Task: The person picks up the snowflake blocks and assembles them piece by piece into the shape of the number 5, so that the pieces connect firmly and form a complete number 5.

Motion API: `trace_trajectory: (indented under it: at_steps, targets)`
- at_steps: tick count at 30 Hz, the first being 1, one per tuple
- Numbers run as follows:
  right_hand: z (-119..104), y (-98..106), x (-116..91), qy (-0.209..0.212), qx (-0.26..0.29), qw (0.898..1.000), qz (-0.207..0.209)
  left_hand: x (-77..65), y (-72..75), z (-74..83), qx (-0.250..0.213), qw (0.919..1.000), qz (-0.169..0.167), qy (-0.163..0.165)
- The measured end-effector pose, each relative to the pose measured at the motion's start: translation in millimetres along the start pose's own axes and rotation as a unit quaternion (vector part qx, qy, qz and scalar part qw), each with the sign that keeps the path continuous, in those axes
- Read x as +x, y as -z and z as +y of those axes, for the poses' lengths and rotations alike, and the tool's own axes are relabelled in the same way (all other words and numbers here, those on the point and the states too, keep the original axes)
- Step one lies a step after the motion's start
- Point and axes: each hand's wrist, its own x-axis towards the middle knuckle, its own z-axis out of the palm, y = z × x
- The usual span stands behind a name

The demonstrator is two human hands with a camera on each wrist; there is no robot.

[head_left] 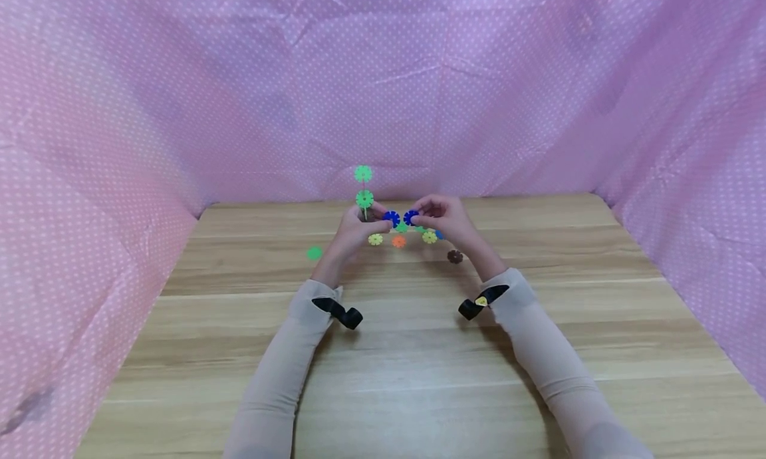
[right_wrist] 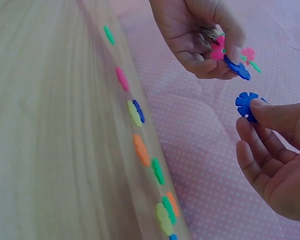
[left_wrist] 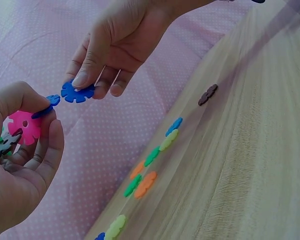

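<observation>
My left hand (head_left: 350,233) holds a chain of joined plastic snowflake discs. Two green discs (head_left: 364,199) of it rise above the hand in the head view. In the left wrist view a pink disc (left_wrist: 25,127) and a dark disc (left_wrist: 8,144) sit inside the palm, partly hidden by fingers. At the chain's near end, thumb and finger pinch a blue disc (left_wrist: 53,100). My right hand (head_left: 449,218) pinches a separate blue snowflake disc (right_wrist: 245,105) by its edge between thumb and fingers. The two blue discs face each other with a small gap between them.
Loose discs lie along the far part of the wooden table (head_left: 407,352): yellow (head_left: 429,237), orange (head_left: 398,242), brown (head_left: 455,257), green (head_left: 314,253), pink (right_wrist: 122,79) and others. A pink dotted cloth (head_left: 395,80) hangs behind and at both sides.
</observation>
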Motion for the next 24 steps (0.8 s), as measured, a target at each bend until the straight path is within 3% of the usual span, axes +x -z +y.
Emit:
trace_trajectory:
  at_steps: [5, 13, 24]
  targets:
    - [-2.6, -3.8, -0.3, 0.000, -0.001, 1.000, 0.010, -0.1, -1.0, -0.3, -0.001, 1.0000, -0.001, 0.006]
    - [-29.1, -5.9, -12.7, 0.020, -0.013, 1.000, 0.014, 1.7, 0.4, -1.6, -0.006, 0.9999, -0.001, 0.015]
    - [-29.8, -7.7, -14.6, 0.047, -0.018, 0.999, 0.006, 2.9, 0.4, -4.6, -0.008, 0.9997, 0.005, 0.023]
